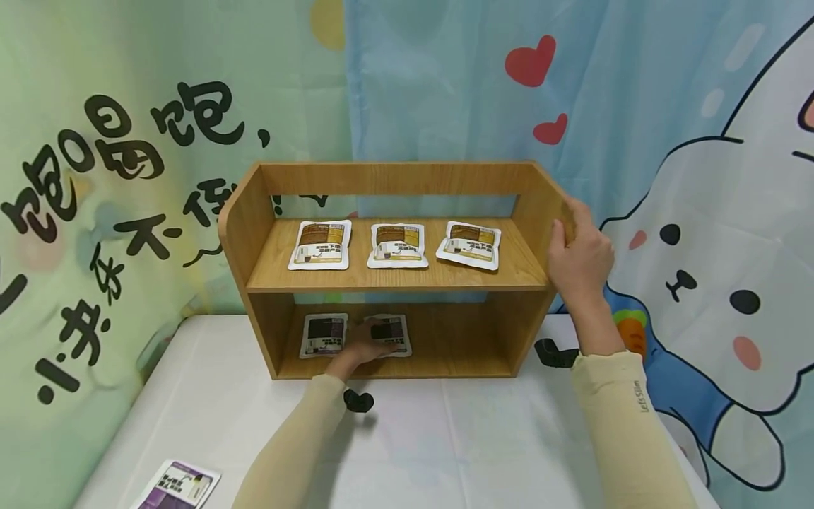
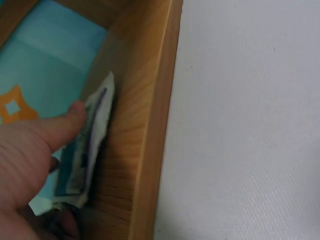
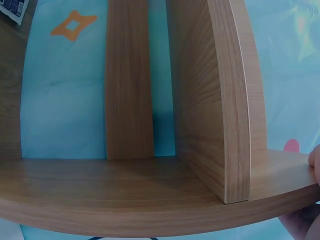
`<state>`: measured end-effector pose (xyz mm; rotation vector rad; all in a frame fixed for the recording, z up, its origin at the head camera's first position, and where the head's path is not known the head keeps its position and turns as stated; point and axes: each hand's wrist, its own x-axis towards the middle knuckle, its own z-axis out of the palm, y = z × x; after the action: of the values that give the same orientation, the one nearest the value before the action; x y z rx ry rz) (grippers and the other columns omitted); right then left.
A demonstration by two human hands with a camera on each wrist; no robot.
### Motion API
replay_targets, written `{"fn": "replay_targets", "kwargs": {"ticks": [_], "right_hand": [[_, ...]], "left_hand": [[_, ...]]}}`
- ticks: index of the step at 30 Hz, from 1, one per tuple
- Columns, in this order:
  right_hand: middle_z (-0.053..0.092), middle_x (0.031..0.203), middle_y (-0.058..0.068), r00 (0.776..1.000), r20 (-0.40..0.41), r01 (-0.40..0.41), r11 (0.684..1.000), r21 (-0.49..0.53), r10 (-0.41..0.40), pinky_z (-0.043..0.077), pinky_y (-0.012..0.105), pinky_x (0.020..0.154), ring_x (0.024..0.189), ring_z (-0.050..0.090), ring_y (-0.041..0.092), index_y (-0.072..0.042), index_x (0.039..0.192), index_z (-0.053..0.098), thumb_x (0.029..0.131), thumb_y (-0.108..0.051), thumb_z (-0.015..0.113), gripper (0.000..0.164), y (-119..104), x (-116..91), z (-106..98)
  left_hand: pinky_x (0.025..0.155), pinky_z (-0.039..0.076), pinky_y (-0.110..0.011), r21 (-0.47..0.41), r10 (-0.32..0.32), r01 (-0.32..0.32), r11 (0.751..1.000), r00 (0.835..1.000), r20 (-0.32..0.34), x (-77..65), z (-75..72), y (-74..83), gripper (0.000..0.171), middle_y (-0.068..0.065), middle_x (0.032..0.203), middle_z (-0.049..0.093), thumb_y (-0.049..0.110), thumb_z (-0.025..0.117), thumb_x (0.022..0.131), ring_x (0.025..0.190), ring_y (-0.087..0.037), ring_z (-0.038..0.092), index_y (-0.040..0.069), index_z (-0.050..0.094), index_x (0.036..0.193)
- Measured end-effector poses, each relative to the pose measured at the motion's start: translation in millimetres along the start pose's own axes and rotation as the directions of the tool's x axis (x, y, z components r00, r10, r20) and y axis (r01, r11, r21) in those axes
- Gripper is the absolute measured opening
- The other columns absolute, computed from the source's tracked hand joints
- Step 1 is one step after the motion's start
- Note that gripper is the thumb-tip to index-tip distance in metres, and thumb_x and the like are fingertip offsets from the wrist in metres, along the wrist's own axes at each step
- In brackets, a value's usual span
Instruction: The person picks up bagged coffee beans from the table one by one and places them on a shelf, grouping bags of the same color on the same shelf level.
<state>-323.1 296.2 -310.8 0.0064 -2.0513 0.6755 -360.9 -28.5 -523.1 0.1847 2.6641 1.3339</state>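
Observation:
My left hand reaches into the lower level of a two-tier wooden shelf and holds a flat packet with a dark label. In the left wrist view, the thumb lies on this packet and the fingers are partly hidden behind it. Another dark-labelled packet lies just left of that hand. My right hand grips the shelf's right side panel, its thumb on the inner side. On the upper level, three brown-and-white packets lie in a row: left, middle and right, the last slightly turned.
A purple-and-white packet lies on the white table at the front left, cut off by the frame. Behind the shelf hangs a printed curtain with hearts and a cartoon rabbit. Dark wrist-camera pieces sit by both wrists.

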Motion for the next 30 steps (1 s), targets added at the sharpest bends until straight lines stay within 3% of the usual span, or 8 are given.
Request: {"fn": "replay_targets", "kwargs": {"ticks": [4,7,11,16,20,22,30], "right_hand": [[0.067,0.109,0.022,1.0,0.0,-0.002,1.0,0.002,0.002,0.051,0.054,0.071,0.084,0.064,0.043,-0.014,0.135,0.055,0.099,-0.022,0.056,0.037,-1,0,0],[0.067,0.111,0.021,1.0,0.011,-0.006,1.0,0.009,0.006,0.051,0.053,0.072,0.085,0.064,0.042,-0.015,0.136,0.055,0.099,-0.022,0.055,0.037,-1,-1,-1],[0.067,0.114,0.019,1.0,0.013,-0.015,1.0,0.002,0.015,0.051,0.053,0.073,0.086,0.064,0.041,-0.015,0.137,0.055,0.099,-0.022,0.055,0.038,0,-2,-2],[0.067,0.114,0.019,1.0,0.011,-0.012,1.0,0.006,0.012,0.051,0.053,0.072,0.084,0.063,0.042,-0.015,0.137,0.054,0.1,-0.023,0.054,0.038,0,0,-3],[0.066,0.114,0.02,1.0,0.01,-0.015,1.0,0.008,0.014,0.051,0.053,0.072,0.083,0.062,0.042,-0.015,0.137,0.054,0.1,-0.023,0.055,0.038,-2,0,-4],[0.066,0.115,0.02,1.0,0.007,-0.018,1.0,0.005,0.018,0.051,0.053,0.073,0.084,0.063,0.042,-0.015,0.137,0.055,0.099,-0.023,0.055,0.038,-2,1,-4],[0.066,0.116,0.02,1.0,-0.005,-0.01,1.0,-0.001,0.01,0.052,0.054,0.072,0.086,0.064,0.043,-0.014,0.136,0.055,0.099,-0.023,0.055,0.037,1,2,0]], "left_hand": [[0.102,0.036,-0.051,-0.021,0.059,-0.059,0.998,0.998,-0.037,-5.7,-5.4,1.1,0.066,-0.03,0.146,0.031,0.028,0.081,0.08,0.132,-0.044,0.032,-0.001,0.053,0.132],[0.102,0.035,-0.053,-0.033,0.136,-0.138,0.99,0.989,-0.066,-15.9,-12.8,-0.2,0.059,-0.029,0.138,0.043,0.021,0.079,0.082,0.129,-0.045,0.037,-0.006,0.055,0.129],[0.102,0.033,-0.056,-0.077,0.212,-0.214,0.974,0.977,-0.028,-37.2,-30.2,-2.1,0.056,-0.028,0.136,0.047,0.016,0.074,0.087,0.129,-0.045,0.038,-0.009,0.051,0.131],[0.094,0.043,-0.051,-0.116,0.191,-0.183,0.976,0.98,0.058,-71.2,-58.3,-4.7,0.044,-0.021,0.126,0.056,0.014,0.071,0.088,0.12,-0.039,0.05,-0.006,0.058,0.124],[0.087,0.047,-0.045,-0.109,0.167,-0.155,0.982,0.979,0.119,-95.1,-75.6,-16.6,0.036,-0.012,0.118,0.061,0.015,0.073,0.087,0.111,-0.031,0.056,-0.001,0.063,0.118],[0.086,0.048,-0.044,-0.091,0.183,-0.171,0.981,0.973,0.141,-106.6,-84.4,-24.2,0.034,-0.01,0.115,0.062,0.015,0.073,0.088,0.11,-0.032,0.056,-0.001,0.063,0.117],[0.077,0.05,-0.039,-0.069,0.144,-0.135,0.988,0.979,0.142,-160.3,-116.9,-56.0,0.036,-0.019,0.115,0.06,0.013,0.071,0.089,0.094,-0.026,0.06,-0.003,0.061,0.119]]}}
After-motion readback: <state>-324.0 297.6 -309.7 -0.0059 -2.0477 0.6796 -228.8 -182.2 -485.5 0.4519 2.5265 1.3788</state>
